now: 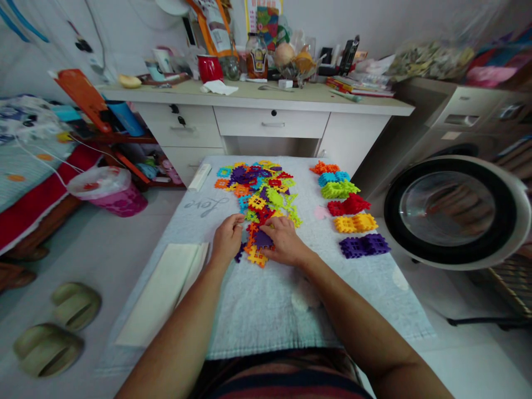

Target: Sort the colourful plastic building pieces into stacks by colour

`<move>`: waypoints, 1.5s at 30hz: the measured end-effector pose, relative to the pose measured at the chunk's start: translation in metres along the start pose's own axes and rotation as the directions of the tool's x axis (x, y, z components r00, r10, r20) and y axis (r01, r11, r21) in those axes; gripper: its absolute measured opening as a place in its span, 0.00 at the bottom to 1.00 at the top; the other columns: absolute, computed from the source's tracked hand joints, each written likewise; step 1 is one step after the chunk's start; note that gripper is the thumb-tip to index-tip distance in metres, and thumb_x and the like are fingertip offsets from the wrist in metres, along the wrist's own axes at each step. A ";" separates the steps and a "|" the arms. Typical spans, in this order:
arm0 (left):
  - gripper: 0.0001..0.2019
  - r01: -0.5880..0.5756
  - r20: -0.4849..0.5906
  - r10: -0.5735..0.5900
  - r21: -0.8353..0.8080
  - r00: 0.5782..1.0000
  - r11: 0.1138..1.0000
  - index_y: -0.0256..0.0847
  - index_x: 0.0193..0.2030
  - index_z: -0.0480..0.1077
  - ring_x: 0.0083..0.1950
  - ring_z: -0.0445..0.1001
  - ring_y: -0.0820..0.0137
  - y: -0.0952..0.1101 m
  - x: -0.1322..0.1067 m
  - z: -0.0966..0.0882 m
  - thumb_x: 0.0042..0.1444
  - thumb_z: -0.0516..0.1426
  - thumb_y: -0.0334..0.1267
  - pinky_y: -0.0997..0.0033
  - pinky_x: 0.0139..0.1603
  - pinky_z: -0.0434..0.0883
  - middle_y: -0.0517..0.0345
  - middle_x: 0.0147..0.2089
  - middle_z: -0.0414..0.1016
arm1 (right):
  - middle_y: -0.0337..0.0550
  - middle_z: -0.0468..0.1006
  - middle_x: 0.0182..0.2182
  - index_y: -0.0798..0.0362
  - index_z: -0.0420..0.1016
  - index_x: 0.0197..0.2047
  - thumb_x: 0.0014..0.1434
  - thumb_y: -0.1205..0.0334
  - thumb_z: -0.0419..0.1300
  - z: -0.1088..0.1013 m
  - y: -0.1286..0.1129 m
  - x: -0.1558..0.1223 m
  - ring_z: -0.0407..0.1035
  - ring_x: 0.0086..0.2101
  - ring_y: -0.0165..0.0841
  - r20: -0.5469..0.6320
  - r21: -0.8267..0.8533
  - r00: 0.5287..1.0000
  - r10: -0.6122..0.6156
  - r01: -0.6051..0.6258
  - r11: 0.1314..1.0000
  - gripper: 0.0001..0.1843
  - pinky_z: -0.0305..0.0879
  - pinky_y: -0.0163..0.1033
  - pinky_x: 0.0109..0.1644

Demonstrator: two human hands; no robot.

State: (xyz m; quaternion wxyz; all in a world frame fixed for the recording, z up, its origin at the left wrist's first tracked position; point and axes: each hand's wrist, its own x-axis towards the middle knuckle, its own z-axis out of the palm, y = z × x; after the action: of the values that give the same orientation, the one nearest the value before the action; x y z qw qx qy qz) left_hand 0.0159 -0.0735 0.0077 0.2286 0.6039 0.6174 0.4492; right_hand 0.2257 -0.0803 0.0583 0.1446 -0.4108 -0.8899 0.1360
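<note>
A loose heap of interlocking plastic building pieces (257,201) in several colours spreads over the cloth-covered table. At its near left edge is my left hand (228,237), its fingers curled and thumb closed toward the index finger; what lies between them is hidden. My right hand (285,239) bends over the near end of the heap, thumb and fingers closed about a purple building piece (262,239). Just below, an orange-yellow piece (256,256) lies on the cloth. Sorted stacks run down the right side: orange (325,168), blue (333,178), green (339,189), red (349,204), yellow (356,223) and purple (364,245).
A folded pale cloth (162,288) lies on the table's left, with a white bar-shaped object (199,177) farther back. Behind stands a white desk (272,119) crowded with jars and books. An open washing machine door (457,212) juts in at the right.
</note>
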 end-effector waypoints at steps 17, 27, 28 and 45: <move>0.15 0.010 0.006 -0.010 0.010 1.000 1.000 0.42 0.47 0.73 0.49 0.79 0.62 -0.001 0.002 0.000 0.55 0.53 0.40 0.59 0.56 0.73 0.52 0.47 0.81 | 0.54 0.70 0.53 0.52 0.72 0.56 0.52 0.64 0.61 -0.106 0.073 -0.105 0.63 0.52 0.47 -0.014 -0.189 0.962 0.271 -0.269 0.944 0.26 0.59 0.54 0.59; 0.15 0.014 0.006 -0.015 0.028 1.000 1.000 0.42 0.46 0.74 0.47 0.79 0.63 -0.001 0.003 0.000 0.55 0.54 0.43 0.61 0.55 0.74 0.52 0.46 0.81 | 0.52 0.63 0.65 0.42 0.76 0.57 0.52 0.62 0.65 -0.108 0.115 -0.159 0.54 0.63 0.55 -0.015 -0.399 0.935 0.355 -0.331 0.855 0.27 0.51 0.65 0.64; 0.15 0.015 0.006 -0.015 0.028 1.000 0.999 0.42 0.46 0.74 0.47 0.79 0.63 0.000 0.003 0.000 0.55 0.54 0.43 0.61 0.55 0.74 0.53 0.46 0.81 | 0.52 0.62 0.65 0.43 0.76 0.57 0.52 0.61 0.65 -0.106 0.115 -0.158 0.54 0.63 0.55 -0.014 -0.402 0.933 0.359 -0.333 0.853 0.27 0.51 0.65 0.64; 0.16 0.025 -0.026 -0.024 0.046 0.999 0.999 0.41 0.48 0.74 0.45 0.78 0.64 -0.004 0.005 -0.002 0.56 0.53 0.41 0.63 0.52 0.74 0.51 0.48 0.80 | 0.56 0.65 0.64 0.50 0.73 0.60 0.57 0.57 0.65 -0.104 0.052 -0.094 0.59 0.62 0.51 0.039 -0.221 0.976 0.214 -0.201 0.954 0.28 0.55 0.59 0.65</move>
State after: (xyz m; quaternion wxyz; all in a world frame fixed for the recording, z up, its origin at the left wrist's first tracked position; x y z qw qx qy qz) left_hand 0.0115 -0.0688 0.0065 0.2123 0.5958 0.6379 0.4394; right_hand 0.3584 -0.1074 0.1221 0.0563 -0.5108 -0.8553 0.0655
